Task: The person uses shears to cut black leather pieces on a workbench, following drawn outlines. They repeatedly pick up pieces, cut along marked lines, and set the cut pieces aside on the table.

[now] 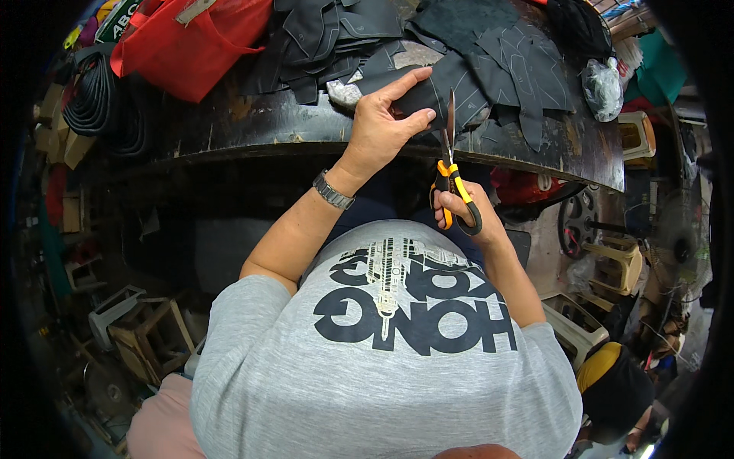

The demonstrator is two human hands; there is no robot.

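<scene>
Right hand (pixel 468 208) gripping scissors (pixel 450 158), long axis pointing away from body, blades by the black piece (pixel 425 93) near desk (pixel 290 131) front edge. Left hand (pixel 376 128) nearer it, thumb/index spread; can't tell if pinching.

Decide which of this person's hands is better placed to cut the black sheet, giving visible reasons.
Probably the right hand: it holds the scissors, blades at the black sheet. The left hand, with no tool visible in it, is at the sheet's near side.
</scene>
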